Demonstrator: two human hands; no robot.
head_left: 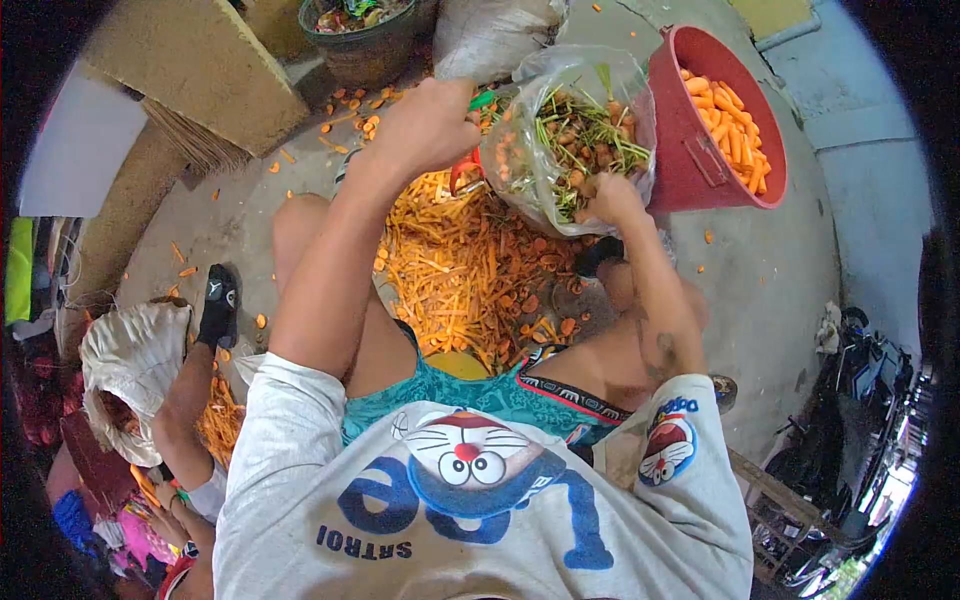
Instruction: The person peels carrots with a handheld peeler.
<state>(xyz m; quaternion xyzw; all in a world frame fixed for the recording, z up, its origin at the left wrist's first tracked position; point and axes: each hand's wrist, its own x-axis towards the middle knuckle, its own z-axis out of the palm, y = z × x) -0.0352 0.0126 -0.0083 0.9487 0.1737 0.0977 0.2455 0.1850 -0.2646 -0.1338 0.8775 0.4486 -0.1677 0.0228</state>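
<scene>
My left hand (432,122) is closed in a fist to the left of a clear plastic bag (515,150). A green piece (482,100) sticks out from the fist; its kind I cannot make out. Inside the bag are unpeeled carrots (605,155) with cut green stalks (560,125). My right hand (615,200) reaches over the bag's near rim with fingers curled at the carrots; what they grip is hidden. Between my legs lies a heap of orange carrot peelings (450,260) and cut ends. A red object (466,172) shows at the bag's left side, partly hidden.
To the right of the bag stands a red tub (690,150) of peeled carrots (735,135). Behind are a dark bin (365,55) and a whitish sack (490,40). Another person's leg (180,410) and hands are at lower left, beside a white sack (130,360).
</scene>
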